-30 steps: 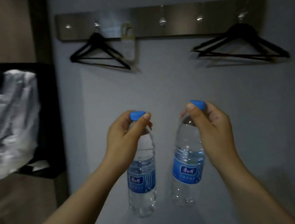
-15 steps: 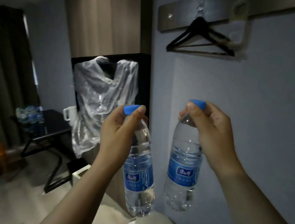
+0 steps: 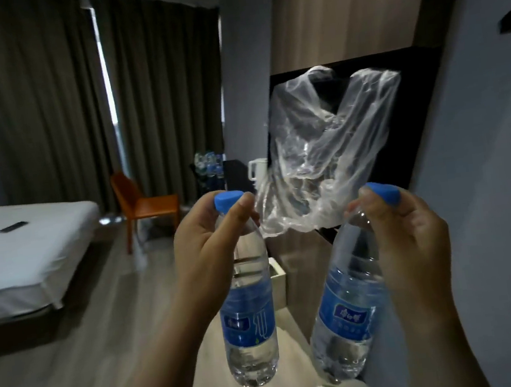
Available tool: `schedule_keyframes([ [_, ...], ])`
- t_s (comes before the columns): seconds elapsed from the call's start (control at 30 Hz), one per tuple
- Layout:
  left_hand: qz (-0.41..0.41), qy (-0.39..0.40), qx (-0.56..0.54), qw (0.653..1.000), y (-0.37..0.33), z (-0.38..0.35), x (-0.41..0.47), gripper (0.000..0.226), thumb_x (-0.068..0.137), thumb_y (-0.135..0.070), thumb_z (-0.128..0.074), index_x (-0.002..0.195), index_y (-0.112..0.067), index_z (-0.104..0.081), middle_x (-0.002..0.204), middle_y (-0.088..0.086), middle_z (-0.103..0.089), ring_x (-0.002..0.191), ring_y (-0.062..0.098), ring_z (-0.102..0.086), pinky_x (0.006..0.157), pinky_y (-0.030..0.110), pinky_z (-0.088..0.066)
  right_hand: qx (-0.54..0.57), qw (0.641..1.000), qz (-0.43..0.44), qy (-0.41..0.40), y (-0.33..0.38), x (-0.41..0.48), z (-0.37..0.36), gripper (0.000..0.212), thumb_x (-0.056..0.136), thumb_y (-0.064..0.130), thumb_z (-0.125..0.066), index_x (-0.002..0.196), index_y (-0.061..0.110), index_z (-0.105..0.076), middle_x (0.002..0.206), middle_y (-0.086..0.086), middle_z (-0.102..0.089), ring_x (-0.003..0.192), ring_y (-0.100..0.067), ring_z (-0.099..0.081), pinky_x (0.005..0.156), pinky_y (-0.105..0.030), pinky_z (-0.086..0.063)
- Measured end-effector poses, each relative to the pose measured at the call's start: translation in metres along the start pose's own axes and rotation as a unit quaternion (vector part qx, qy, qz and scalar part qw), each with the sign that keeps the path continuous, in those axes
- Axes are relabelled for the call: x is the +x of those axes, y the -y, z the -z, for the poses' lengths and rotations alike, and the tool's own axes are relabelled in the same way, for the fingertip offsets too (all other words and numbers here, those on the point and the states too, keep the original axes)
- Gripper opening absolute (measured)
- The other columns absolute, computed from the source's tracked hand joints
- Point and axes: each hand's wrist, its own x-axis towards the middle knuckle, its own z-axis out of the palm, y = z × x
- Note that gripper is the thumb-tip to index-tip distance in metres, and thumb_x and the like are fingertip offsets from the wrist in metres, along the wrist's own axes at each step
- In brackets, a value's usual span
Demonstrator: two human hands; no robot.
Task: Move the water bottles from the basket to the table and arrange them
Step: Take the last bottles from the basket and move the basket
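Observation:
I carry two clear water bottles with blue caps and blue labels, held up in front of me. My left hand (image 3: pixel 204 247) grips the neck of the left bottle (image 3: pixel 250 330), which hangs upright. My right hand (image 3: pixel 408 230) pinches the neck of the right bottle (image 3: pixel 348 316), which tilts with its base to the left. Far across the room stands a dark table (image 3: pixel 235 171) bearing several more bottles (image 3: pixel 209 165). No basket shows.
A white bed (image 3: pixel 22 251) with a remote lies at the left. An orange chair (image 3: pixel 144 204) stands by dark curtains. A clear plastic bag (image 3: pixel 326 153) hangs on a dark niche; a white kettle (image 3: pixel 257 167) sits beside it. Grey wall at right, wooden floor between.
My view has swung left from the wall with hangers into the room; bed, chair and table now show. Both hands keep their hold on the bottles.

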Motion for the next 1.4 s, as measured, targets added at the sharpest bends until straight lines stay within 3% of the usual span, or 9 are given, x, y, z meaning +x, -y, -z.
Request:
schedule_keyframes([
  [0.1, 0.005, -0.026, 0.081, 0.996, 0.02, 0.005, 0.0, 0.027, 0.085, -0.051, -0.055, 0.089, -0.025, -0.065, 0.084, -0.002, -0.068, 0.082, 0.014, -0.066, 0.078, 0.039, -0.056, 0.007, 0.999, -0.005, 0.05, -0.023, 0.011, -0.017, 0.018, 0.083, 0.042, -0.064, 0.093, 0.027, -0.069, 0.087, 0.006, -0.073, 0.087, -0.01, -0.069, 0.077, -0.018, -0.051],
  [0.17, 0.008, -0.043, 0.105, 0.993, 0.033, 0.01, -0.001, 0.032, 0.083, -0.053, -0.053, 0.089, -0.024, -0.064, 0.082, -0.002, -0.067, 0.078, 0.013, -0.065, 0.074, 0.037, -0.055, 0.01, 0.997, -0.015, 0.08, -0.04, 0.013, -0.03, 0.026, 0.081, 0.049, -0.063, 0.093, 0.026, -0.069, 0.086, 0.007, -0.073, 0.086, -0.01, -0.068, 0.078, -0.021, -0.051],
  [0.33, 0.037, -0.097, 0.145, 0.984, 0.065, 0.028, 0.012, 0.035, 0.08, -0.056, -0.052, 0.086, -0.023, -0.064, 0.079, -0.001, -0.067, 0.076, 0.016, -0.065, 0.077, 0.048, -0.056, 0.029, 0.988, -0.06, 0.139, -0.082, 0.019, -0.066, 0.038, 0.076, 0.057, -0.061, 0.087, 0.021, -0.069, 0.08, 0.0, -0.072, 0.079, -0.018, -0.068, 0.076, -0.034, -0.052],
  [0.5, 0.053, -0.129, 0.166, 0.976, 0.102, 0.053, 0.046, 0.036, 0.079, -0.057, -0.051, 0.083, -0.024, -0.064, 0.078, -0.004, -0.067, 0.074, 0.013, -0.064, 0.076, 0.044, -0.056, 0.023, 0.985, -0.074, 0.157, -0.116, 0.033, -0.116, 0.033, 0.077, 0.058, -0.062, 0.091, 0.029, -0.068, 0.081, 0.004, -0.072, 0.076, -0.014, -0.068, 0.072, -0.037, -0.055],
  [0.67, 0.049, -0.14, 0.175, 0.973, 0.143, 0.091, 0.096, 0.034, 0.08, -0.057, -0.05, 0.08, -0.026, -0.063, 0.075, -0.004, -0.065, 0.072, 0.014, -0.062, 0.073, 0.044, -0.056, 0.013, 0.984, -0.06, 0.166, -0.146, 0.054, -0.185, 0.034, 0.077, 0.057, -0.06, 0.089, 0.027, -0.069, 0.081, 0.007, -0.072, 0.076, -0.008, -0.068, 0.071, -0.026, -0.05],
  [0.87, 0.028, -0.126, 0.183, 0.975, 0.186, 0.147, 0.169, 0.038, 0.08, -0.058, -0.049, 0.079, -0.022, -0.062, 0.073, -0.007, -0.063, 0.068, 0.009, -0.06, 0.061, 0.012, -0.047, 0.026, 0.986, -0.051, 0.157, -0.171, 0.078, -0.28, 0.025, 0.082, 0.051, -0.066, 0.086, 0.026, -0.068, 0.08, 0.003, -0.071, 0.076, -0.011, -0.067, 0.07, -0.02, -0.051],
  [1.2, 0.023, -0.115, 0.172, 0.978, 0.26, 0.194, 0.269, 0.037, 0.08, -0.057, -0.05, 0.075, -0.022, -0.062, 0.072, -0.005, -0.062, 0.066, 0.005, -0.059, 0.059, 0.01, -0.046, 0.046, 0.992, -0.028, 0.111, -0.22, 0.128, -0.393, 0.026, 0.083, 0.048, -0.06, 0.082, 0.024, -0.067, 0.075, 0.001, -0.069, 0.067, -0.01, -0.064, 0.062, -0.015, -0.048],
  [1.4, 0.01, -0.128, 0.179, 0.975, 0.321, 0.199, 0.343, 0.029, 0.086, -0.044, -0.055, 0.075, -0.018, -0.062, 0.067, -0.012, -0.062, 0.065, 0.002, -0.06, 0.058, 0.005, -0.044, 0.075, 0.989, -0.012, 0.124, -0.275, 0.187, -0.458, 0.027, 0.083, 0.045, -0.062, 0.085, 0.019, -0.069, 0.075, 0.0, -0.07, 0.068, -0.007, -0.064, 0.063, -0.01, -0.048],
])
